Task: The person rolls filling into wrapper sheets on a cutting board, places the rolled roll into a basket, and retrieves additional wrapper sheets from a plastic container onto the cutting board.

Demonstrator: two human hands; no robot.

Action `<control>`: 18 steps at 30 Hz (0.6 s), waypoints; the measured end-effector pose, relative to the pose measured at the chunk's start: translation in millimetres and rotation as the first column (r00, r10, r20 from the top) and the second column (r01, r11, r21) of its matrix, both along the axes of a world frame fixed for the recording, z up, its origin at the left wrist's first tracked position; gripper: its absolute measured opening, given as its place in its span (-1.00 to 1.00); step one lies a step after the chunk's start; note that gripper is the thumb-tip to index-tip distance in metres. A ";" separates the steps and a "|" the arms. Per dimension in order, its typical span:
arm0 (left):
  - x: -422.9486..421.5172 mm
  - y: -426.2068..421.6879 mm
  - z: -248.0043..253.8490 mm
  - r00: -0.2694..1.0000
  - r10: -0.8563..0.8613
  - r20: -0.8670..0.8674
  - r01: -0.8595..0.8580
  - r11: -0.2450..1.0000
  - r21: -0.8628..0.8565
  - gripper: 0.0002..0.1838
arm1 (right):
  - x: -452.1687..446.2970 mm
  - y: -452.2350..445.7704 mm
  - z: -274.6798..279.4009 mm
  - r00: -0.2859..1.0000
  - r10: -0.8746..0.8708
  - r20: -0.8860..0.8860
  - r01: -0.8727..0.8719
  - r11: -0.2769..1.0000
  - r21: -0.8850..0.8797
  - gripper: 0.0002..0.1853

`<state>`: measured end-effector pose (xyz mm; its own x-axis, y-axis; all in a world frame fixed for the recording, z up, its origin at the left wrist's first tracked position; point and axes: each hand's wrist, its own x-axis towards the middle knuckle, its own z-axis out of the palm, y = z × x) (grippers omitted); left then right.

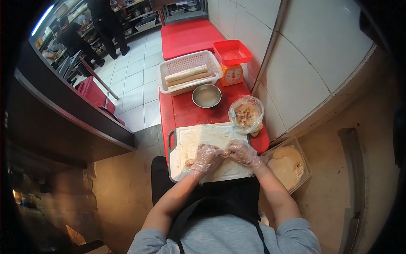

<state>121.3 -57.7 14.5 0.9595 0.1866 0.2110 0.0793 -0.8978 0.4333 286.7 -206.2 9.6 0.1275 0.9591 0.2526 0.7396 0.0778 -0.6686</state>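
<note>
Both my hands wear clear plastic gloves and work over a white cutting board [179, 167] with a grey handle. My left hand [207, 157] is curled down on a strip of chopped meat filling [190, 162], which shows past its left side. My right hand [242, 152] is closed beside it, its fingertips pinching a bit of the filling between the hands. A pale, thin sheet [207, 134] seems to lie under the filling, hard to tell from the board. Just beyond my right hand sits a plastic-lined bowl [246, 116] of chopped filling.
On the red table [182, 112] stand a metal bowl [207, 96] of cloudy liquid, a white basket [163, 80] with long pale rolls [188, 75], and an orange scale [232, 75]. A clear bin [292, 165] with round pale sheets sits at right. People stand far left.
</note>
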 end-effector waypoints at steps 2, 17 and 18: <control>1.3 -0.7 0.3 1.000 0.010 0.022 -0.010 1.000 0.001 -0.80 | -1.1 -2.1 -0.8 0.999 -0.037 0.019 0.037 0.999 0.029 -0.77; 19.4 -12.7 -1.7 0.998 -0.053 -0.013 0.054 0.998 0.027 -0.84 | 6.7 -25.8 -2.5 0.912 -0.188 -0.364 0.151 0.980 -0.127 -0.59; 20.8 -13.5 -6.4 0.999 -0.047 -0.013 0.047 0.998 0.038 -0.83 | 10.2 -28.6 -28.0 0.868 -0.177 -0.464 0.159 0.984 -0.078 -0.57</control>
<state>142.1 -71.2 8.1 0.9696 0.1331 0.2054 0.0417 -0.9167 0.3974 296.9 -234.8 -18.3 0.3825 0.9196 0.0891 0.3393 -0.0501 -0.9393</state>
